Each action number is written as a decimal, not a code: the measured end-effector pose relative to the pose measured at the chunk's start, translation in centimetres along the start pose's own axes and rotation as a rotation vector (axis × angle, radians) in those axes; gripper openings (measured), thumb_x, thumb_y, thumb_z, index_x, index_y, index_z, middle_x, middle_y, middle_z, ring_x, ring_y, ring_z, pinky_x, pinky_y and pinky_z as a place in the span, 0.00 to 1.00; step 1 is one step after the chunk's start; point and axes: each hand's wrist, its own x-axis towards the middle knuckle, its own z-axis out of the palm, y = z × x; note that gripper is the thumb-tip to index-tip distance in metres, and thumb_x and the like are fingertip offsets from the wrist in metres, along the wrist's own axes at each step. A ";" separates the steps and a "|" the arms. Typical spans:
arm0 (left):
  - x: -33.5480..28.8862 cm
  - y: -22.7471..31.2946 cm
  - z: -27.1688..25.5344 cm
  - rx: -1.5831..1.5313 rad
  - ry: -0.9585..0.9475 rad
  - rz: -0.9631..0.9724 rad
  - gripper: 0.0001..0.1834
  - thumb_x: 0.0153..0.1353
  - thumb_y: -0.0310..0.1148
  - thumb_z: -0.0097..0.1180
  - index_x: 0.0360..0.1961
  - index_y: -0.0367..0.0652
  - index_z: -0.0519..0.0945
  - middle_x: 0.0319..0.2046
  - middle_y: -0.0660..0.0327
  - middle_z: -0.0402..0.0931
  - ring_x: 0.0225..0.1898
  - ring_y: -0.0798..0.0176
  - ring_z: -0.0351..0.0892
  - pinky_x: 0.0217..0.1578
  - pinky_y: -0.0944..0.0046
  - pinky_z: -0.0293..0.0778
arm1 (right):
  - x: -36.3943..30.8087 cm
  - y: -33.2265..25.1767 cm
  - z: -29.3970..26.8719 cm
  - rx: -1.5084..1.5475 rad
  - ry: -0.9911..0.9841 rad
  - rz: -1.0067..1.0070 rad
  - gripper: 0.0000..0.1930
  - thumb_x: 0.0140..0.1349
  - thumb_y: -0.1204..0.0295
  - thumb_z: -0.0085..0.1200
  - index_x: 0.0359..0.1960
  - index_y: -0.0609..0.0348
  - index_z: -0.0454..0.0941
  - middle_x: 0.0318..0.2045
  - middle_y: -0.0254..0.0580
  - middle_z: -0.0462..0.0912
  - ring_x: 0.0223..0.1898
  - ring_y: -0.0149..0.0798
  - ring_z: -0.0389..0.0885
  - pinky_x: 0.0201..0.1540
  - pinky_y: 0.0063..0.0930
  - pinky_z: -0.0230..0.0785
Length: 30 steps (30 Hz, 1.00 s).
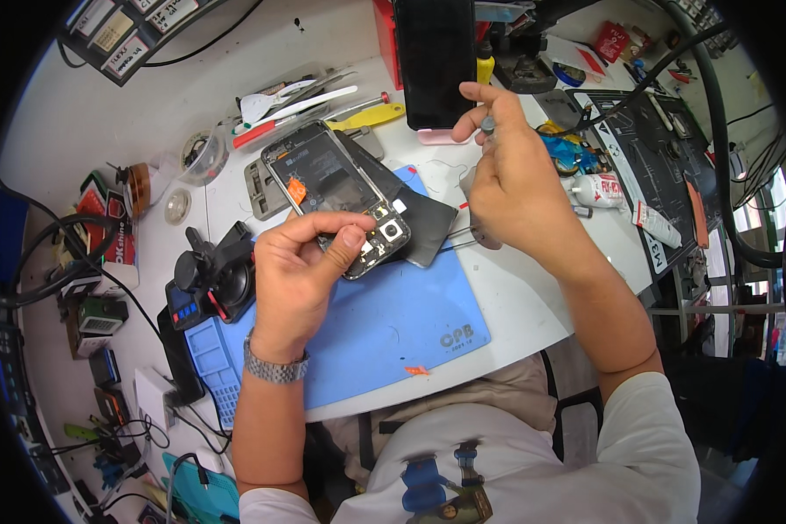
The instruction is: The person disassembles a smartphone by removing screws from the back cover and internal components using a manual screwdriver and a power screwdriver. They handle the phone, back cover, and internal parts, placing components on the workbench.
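My left hand [297, 262], with a metal watch on its wrist, grips the lower end of an opened smartphone [332, 170]. Its thumb and forefinger come together over the phone's edge, close to the square camera module [391, 230]. The bare battery and an orange sticker show inside the frame; whether the fingertips pinch a small part, I cannot tell. My right hand [511, 179] is raised to the right of the phone, fingers curled round a slim tool with a round grey end [488, 125]; its kind is mostly hidden. Under the phone lies a dark flat panel [424, 223].
A blue work mat [367, 323] covers the table's front, with an orange scrap [417, 371] on it. Behind stands a black phone [435, 65]. A black clamp holder [214, 275] is at left, white tubes [655, 224] at right. Spudgers and a yellow tool [368, 116] lie behind.
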 end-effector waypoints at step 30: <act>-0.1 0.2 0.6 0.155 -0.064 0.032 0.08 0.63 0.19 0.70 0.43 0.33 0.90 0.40 0.55 0.88 0.39 0.69 0.85 0.43 0.72 0.80 | -2.1 -0.6 3.0 0.766 0.014 -0.598 0.23 0.72 0.83 0.57 0.64 0.62 0.64 0.44 0.47 0.78 0.45 0.46 0.88 0.58 0.55 0.83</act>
